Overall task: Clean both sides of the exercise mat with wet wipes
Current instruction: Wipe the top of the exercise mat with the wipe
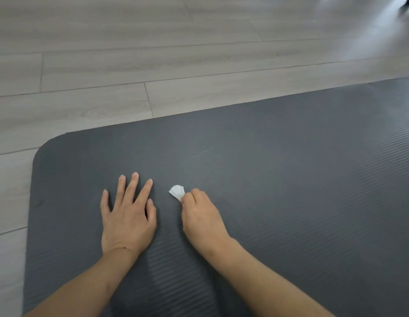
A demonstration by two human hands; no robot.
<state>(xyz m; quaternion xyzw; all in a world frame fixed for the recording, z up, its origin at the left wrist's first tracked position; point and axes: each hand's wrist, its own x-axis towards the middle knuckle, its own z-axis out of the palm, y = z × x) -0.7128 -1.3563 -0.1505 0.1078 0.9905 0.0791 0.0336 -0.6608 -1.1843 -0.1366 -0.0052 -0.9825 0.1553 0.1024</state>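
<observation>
Exercise mat (267,179), dark grey and finely ribbed across its whole surface, lies flat on a pale wood-look plank floor (107,65). Its rounded near-left corner shows at the left of the view, and the mat runs off past the right and bottom edges. Faint lighter streaks cross the ribbing in the middle, possibly damp patches or only glare; the view does not settle which.

The person's left hand (128,216) lies palm down on the mat, fingers straight and spread, holding nothing. Just to its right, the right hand (203,218) rests on the mat with its fingers curled round a small crumpled white wet wipe (177,192). Only a tuft of the wipe sticks out past the knuckles, touching or nearly touching the mat surface. Both bare forearms reach in from the bottom edge.

At the top right corner, a bright blurred glare falls on the floor beside a small dark object (408,1), too blurred to identify.
</observation>
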